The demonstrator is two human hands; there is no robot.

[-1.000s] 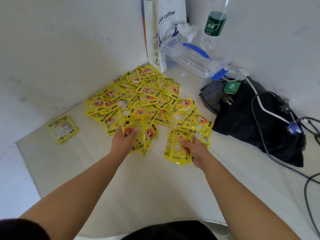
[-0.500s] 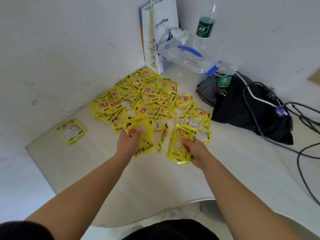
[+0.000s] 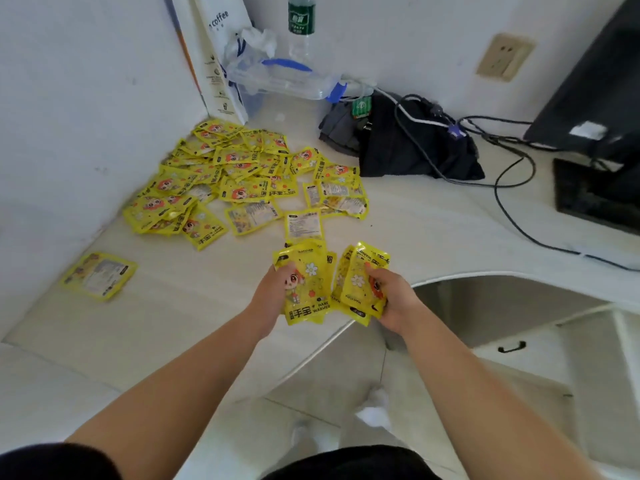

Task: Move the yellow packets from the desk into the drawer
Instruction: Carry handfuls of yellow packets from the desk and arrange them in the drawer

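Head view, frame centre — both forearms reach forward, left hand point(image 3: 273, 292) gripping a packet stack point(image 3: 306, 285), right hand point(image 3: 394, 299) clutching another bunch point(image 3: 360, 282). More yellow packets point(image 3: 235, 174) lie spread on the desk point(image 3: 173, 323), upper left.

Person observed from a head-worn viewpoint. Both forearms are bare from elbow to wrist; no watch, bracelet, ring or glove is visible on either. The left hand point(image 3: 273, 289) and the right hand point(image 3: 394, 299) are uncovered, with short, unpainted nails where the fingers point(image 3: 375, 271) can be made out. A short dark sleeve of black fabric point(image 3: 48, 460) covers the left upper arm at the lower left edge of view; its cut is cropped. A dark black garment point(image 3: 349, 462) covers the torso or lap at the bottom centre, plain, no markings legible. White socks or white footwear point(image 3: 375, 410) show on the feet below; which cannot be determined owing to blur.
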